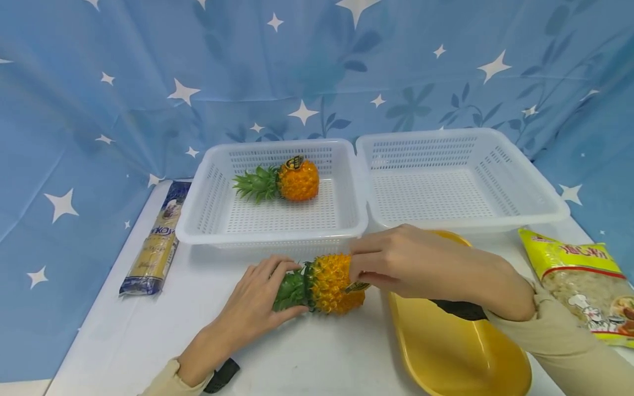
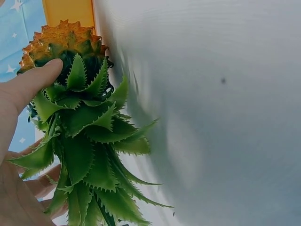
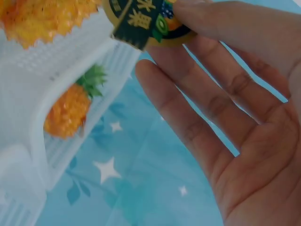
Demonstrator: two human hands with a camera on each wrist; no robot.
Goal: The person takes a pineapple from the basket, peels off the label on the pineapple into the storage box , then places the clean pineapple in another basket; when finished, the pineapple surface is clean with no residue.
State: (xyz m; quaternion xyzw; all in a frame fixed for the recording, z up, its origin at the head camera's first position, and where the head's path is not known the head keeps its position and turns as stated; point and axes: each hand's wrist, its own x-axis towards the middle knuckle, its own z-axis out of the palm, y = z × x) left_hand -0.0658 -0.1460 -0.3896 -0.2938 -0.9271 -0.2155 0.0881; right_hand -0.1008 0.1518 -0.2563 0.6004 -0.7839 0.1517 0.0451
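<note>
An orange toy pineapple with a green leafy crown lies on its side on the white table. My left hand holds it at the crown; in the left wrist view the thumb lies where the leaves meet the fruit, with the other fingers behind the leaves. At the fruit's other end, my right hand pinches a round black and gold fruit sticker between thumb and fingers. Whether the sticker touches the pineapple is unclear. A second pineapple, bearing a similar sticker, lies in the left white basket.
Beside the left basket stands a second white basket. A yellow tray sits under the right forearm. A long pasta packet lies at the left, and a yellow-topped clear food bag at the right. Blue star-patterned cloth hangs behind.
</note>
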